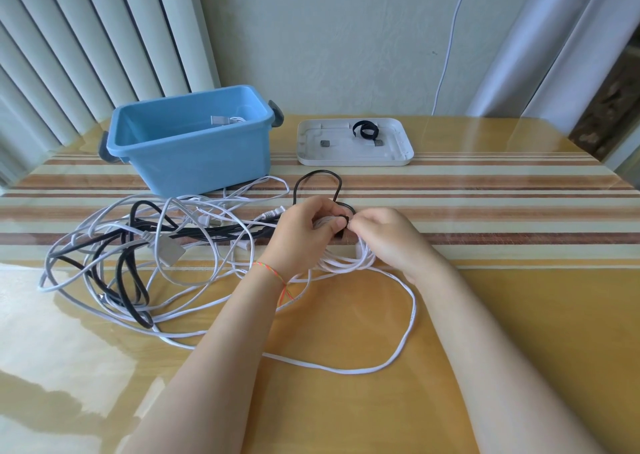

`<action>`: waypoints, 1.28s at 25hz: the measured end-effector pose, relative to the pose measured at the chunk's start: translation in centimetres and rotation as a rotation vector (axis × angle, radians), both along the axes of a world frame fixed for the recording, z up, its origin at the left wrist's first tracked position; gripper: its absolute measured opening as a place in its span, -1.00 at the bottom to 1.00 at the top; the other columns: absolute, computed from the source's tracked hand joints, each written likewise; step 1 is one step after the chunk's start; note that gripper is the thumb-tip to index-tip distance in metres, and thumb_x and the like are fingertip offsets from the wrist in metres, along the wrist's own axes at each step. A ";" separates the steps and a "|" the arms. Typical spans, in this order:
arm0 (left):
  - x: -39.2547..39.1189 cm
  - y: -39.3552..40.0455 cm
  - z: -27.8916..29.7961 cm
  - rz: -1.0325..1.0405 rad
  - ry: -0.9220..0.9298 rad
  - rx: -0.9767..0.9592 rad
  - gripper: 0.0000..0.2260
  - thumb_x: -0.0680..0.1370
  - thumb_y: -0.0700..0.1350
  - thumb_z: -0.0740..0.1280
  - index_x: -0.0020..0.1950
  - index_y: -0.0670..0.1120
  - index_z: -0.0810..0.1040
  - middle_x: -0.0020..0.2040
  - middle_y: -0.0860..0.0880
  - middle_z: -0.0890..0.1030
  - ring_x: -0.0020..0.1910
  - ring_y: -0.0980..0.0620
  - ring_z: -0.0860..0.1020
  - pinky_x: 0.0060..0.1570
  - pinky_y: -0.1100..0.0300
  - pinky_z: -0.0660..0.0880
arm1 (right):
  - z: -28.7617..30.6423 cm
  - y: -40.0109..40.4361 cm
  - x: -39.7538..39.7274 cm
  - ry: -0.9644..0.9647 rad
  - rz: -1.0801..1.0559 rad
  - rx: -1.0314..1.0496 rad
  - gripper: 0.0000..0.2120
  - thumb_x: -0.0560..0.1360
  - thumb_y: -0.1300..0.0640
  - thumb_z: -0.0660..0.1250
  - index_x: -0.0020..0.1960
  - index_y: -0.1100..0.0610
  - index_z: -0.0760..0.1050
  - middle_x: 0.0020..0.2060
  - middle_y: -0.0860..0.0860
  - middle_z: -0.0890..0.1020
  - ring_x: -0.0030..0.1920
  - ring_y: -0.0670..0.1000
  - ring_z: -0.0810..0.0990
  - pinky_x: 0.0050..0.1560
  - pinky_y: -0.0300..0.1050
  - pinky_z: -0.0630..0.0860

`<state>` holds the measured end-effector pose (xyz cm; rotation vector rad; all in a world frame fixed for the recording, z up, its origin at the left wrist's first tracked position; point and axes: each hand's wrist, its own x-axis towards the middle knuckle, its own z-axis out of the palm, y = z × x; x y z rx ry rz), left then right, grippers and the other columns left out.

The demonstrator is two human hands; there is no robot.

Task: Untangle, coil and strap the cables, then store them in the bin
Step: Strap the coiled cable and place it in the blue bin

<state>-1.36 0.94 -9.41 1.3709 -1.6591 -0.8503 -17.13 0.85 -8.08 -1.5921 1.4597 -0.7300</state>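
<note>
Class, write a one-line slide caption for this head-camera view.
Both hands wrap a strap around a coiled white cable; tangled cables wait beside the blue bin.

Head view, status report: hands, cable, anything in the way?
Left hand grips white coil; right hand pinches black strap. One cable already in blue bin. Tangled pile remains beside it.

Soft daylight fills the room, bright and even. The glossy table [485,315] throws pale glare patches at lower left and a faint sheen at upper right. Shadows stay weak. Straight lines bow toward the edges; focus holds throughout.
</note>
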 end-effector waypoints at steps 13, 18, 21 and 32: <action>0.2 0.0 0.2 0.087 0.437 0.197 -0.98 0.55 -0.32 0.37 -0.08 -0.24 0.57 -0.34 -0.06 0.60 -0.40 0.11 0.53 -0.35 0.34 0.44 | -0.6 -0.3 0.4 0.041 0.026 -0.584 -0.94 0.44 0.26 0.48 -0.13 0.15 0.63 -0.18 -0.03 0.59 -0.19 -0.03 0.57 -0.16 -0.16 0.51; 0.2 0.2 0.6 -0.028 0.405 0.195 -0.92 0.58 -0.30 0.33 0.01 -0.32 0.57 -0.31 -0.03 0.64 -0.29 0.08 0.59 -0.28 0.35 0.48 | -0.4 -0.2 0.3 -0.068 -0.119 -0.469 -0.96 0.47 0.23 0.45 -0.12 0.11 0.63 -0.28 -0.10 0.64 -0.26 -0.15 0.56 -0.21 -0.36 0.46; 0.1 0.4 1.1 -0.036 0.414 0.229 -0.93 0.58 -0.29 0.31 -0.03 -0.22 0.59 -0.31 -0.06 0.63 -0.34 0.09 0.53 -0.36 0.38 0.42 | -0.4 -0.1 0.3 -0.114 -0.146 -0.403 -0.96 0.49 0.20 0.43 -0.13 0.10 0.60 -0.27 -0.05 0.65 -0.23 -0.10 0.59 -0.21 -0.36 0.47; 0.0 -0.4 0.0 0.120 0.447 0.217 -0.94 0.53 -0.31 0.38 -0.13 -0.23 0.53 -0.33 -0.11 0.60 -0.44 0.13 0.52 -0.36 0.30 0.42 | -1.1 -0.4 0.8 0.142 0.022 -0.581 -0.89 0.45 0.20 0.47 -0.02 0.10 0.64 -0.08 -0.10 0.57 -0.14 -0.06 0.56 -0.08 -0.13 0.52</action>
